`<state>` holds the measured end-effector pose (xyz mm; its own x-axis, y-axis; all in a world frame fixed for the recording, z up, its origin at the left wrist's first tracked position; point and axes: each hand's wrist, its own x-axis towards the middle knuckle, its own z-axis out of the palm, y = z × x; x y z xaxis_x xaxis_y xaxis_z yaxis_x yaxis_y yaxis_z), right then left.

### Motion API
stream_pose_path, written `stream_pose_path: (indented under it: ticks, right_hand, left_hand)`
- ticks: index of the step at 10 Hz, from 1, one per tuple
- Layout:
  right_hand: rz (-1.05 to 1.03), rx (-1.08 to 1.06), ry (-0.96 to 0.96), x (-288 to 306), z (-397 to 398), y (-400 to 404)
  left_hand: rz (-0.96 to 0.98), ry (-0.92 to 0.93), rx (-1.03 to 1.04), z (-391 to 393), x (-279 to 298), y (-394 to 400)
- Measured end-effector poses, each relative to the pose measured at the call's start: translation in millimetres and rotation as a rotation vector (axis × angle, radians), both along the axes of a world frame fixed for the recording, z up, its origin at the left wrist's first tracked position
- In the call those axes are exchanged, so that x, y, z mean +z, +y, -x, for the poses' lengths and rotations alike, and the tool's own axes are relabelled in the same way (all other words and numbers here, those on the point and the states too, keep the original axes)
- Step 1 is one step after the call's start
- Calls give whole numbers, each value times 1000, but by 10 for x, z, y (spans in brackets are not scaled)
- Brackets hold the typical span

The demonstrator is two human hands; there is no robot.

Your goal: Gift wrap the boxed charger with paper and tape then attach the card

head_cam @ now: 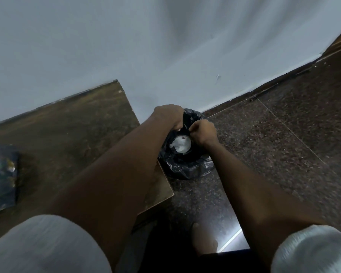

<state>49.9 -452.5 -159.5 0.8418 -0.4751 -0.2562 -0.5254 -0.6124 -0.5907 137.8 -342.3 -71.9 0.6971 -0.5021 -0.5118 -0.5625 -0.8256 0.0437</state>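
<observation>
Head: fists (168, 115) over seemingly crinkly black liner (185, 168)

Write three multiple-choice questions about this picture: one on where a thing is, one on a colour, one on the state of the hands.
1. Where does the bin stand?
A. On the table
B. On the floor beside the table's corner
C. On a chair

2. What colour is the bin's liner bag?
A. Black
B. Yellow
C. Red

3. How are the hands?
A. Both flat on the table
B. Both curled, together over the bin
C. One lifting the wrapped box

Answers: 1 B, it sits on the dark floor next to the table. 2 A, the plastic is black. 3 B, left hand and right hand meet over the bin; the wrapped box lies untouched.
</observation>
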Motion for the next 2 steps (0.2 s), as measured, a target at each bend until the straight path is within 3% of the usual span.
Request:
stream_pose_path:
  ticks: [2]
  right_hand:
    - [34, -42, -54, 259, 87, 73]
  left_hand:
    - [105, -105, -40, 226, 277, 27]
